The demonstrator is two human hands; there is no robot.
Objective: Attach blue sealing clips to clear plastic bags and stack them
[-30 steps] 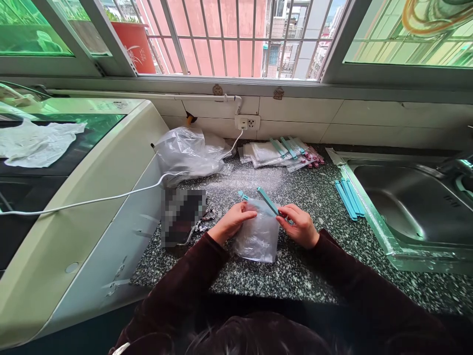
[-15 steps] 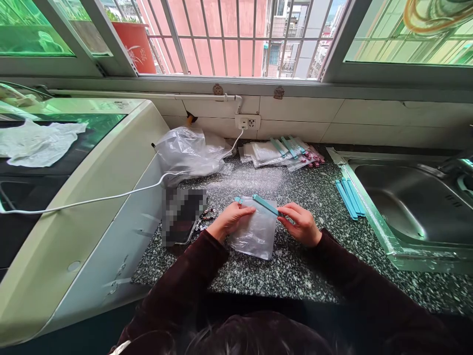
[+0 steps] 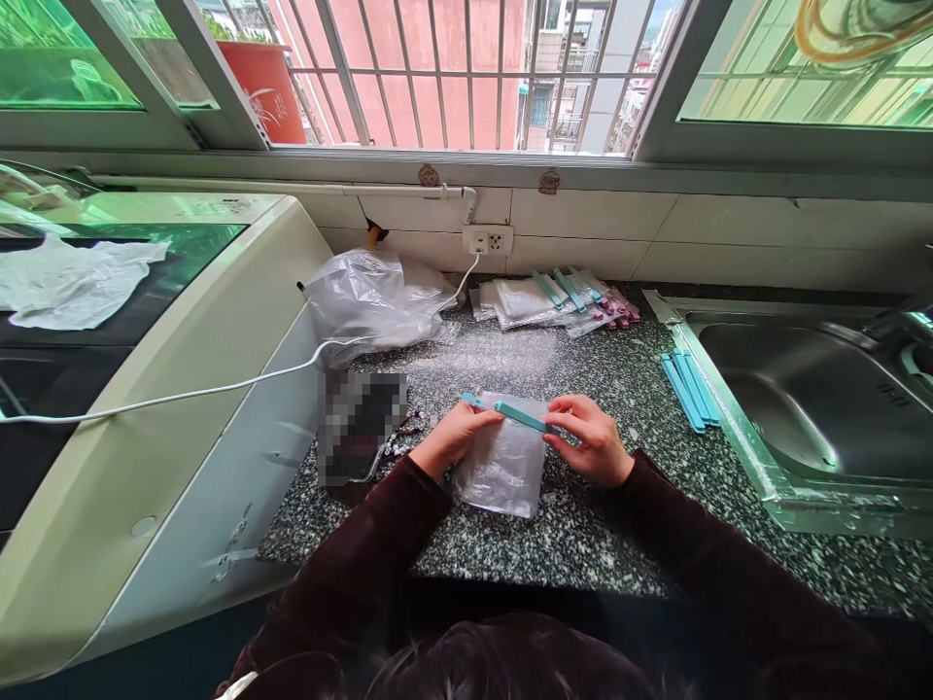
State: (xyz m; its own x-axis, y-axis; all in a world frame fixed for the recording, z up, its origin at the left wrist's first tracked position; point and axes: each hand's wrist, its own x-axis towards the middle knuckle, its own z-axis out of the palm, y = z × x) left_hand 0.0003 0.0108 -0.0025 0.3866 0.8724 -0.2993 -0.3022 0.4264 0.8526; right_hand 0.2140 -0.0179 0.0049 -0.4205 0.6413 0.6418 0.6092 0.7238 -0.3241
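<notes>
The bag (image 3: pixel 501 476) is pinched at its far left edge between thumb and fingers of the left hand (image 3: pixel 456 435). The right end of a blue clip (image 3: pixel 521 418) is gripped by the fingertips of the right hand (image 3: pixel 589 440), and its bar is laid across the far part of the bag; whether it is fastened cannot be told. Below them lies the speckled worktop (image 3: pixel 466 556). To the left a partly pixelated dark object (image 3: pixel 361 428) is seen; to the right, spare clips (image 3: pixel 689 392) are laid beside the sink (image 3: pixel 809 399). On the far side, clipped bags (image 3: pixel 521 299) are piled.
</notes>
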